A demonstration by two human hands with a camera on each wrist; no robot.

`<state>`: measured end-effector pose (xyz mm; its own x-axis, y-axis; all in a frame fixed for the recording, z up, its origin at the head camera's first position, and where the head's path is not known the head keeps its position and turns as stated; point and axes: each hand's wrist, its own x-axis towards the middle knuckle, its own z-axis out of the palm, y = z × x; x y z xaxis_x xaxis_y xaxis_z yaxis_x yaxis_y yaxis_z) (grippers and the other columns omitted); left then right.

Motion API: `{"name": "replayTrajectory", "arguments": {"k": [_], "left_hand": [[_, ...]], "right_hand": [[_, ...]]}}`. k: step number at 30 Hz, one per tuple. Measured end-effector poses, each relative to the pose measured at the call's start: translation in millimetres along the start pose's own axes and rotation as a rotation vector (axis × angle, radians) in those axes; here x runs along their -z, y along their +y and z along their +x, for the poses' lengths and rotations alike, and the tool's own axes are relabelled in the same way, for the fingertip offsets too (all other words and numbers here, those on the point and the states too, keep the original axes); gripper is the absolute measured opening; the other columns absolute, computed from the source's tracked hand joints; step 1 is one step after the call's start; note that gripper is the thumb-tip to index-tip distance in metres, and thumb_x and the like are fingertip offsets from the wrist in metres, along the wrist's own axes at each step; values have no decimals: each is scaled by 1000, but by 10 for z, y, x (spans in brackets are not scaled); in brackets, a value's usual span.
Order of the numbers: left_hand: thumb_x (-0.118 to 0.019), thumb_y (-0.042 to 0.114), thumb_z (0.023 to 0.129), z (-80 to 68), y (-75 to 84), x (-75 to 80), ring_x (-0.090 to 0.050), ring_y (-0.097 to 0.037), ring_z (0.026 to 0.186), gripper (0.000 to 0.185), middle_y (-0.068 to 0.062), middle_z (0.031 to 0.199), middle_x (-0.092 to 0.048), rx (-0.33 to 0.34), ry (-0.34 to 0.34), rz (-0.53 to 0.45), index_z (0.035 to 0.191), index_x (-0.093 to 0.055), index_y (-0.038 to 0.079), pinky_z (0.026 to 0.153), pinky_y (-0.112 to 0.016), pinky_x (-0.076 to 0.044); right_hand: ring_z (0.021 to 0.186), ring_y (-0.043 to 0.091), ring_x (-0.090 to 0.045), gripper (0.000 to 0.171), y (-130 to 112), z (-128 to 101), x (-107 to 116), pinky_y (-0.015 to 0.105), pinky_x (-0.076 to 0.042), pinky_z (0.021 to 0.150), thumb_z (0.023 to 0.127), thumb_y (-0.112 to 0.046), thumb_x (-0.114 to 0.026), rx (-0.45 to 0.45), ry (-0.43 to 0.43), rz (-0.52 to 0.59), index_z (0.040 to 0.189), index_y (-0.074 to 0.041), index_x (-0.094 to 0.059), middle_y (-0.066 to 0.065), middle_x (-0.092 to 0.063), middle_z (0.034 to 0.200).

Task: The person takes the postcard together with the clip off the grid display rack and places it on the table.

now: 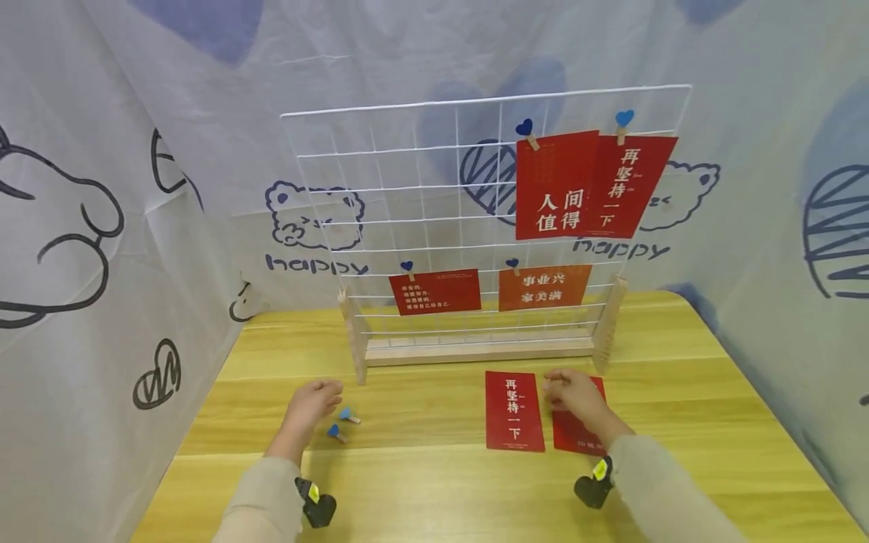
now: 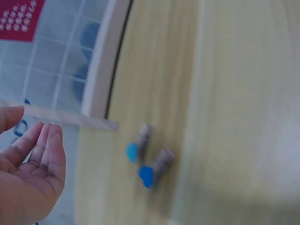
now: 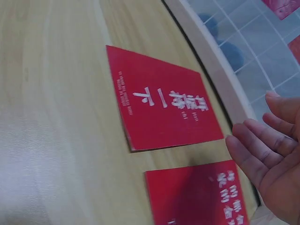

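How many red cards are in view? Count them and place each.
6. Four hang clipped on the grid: two top right, two lower. Two lie on the table, one partly under the right hand.

Bright even light, soft shadows, wrist views motion-blurred, head view edge-warped.

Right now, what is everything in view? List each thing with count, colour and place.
Wire grid panel: one, white, upright in a wooden base at the back of the table.
Hung cards: four, three red and one orange, clipped to the grid.
Clips on the grid: four, wooden with blue hearts, one above each hung card.
Loose cards: two, red, flat on the table before the grid.
Loose clips: two, blue hearts, on the table by the left hand.
Table: one, light wood.
Backdrop: white printed cloth, behind and at the sides.
Left hand: relaxed, beside the loose clips.
Right hand: open, over the right-hand loose card.
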<state>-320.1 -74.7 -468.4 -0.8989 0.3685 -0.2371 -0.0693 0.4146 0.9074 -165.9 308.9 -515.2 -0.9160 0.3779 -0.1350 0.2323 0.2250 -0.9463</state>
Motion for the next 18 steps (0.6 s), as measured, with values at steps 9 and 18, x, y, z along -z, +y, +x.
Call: {"name": "replayTrajectory", "arguments": {"k": [9,18], "left_hand": [[-46,21,90,77,349,-60,-44,-35,107,41,-24,122,-42,-67,-35,-48,120,-42,-6,89,-38,-37],[-47,22,89,100,723,-141,-46,-33,106,39,-23,119,-44,-142,-70,-52,118,-45,-5,89,-38,-37]], "right_hand": [[86,34,-54,33,-210,43,113,42,-47,74,86,-6,-48,72,0,24,113,14,-43,24,-54,95],[88,32,-55,35,-530,79,241,39,-47,75,87,-6,-49,167,-30,11,115,13,-42,27,-50,102]]}}
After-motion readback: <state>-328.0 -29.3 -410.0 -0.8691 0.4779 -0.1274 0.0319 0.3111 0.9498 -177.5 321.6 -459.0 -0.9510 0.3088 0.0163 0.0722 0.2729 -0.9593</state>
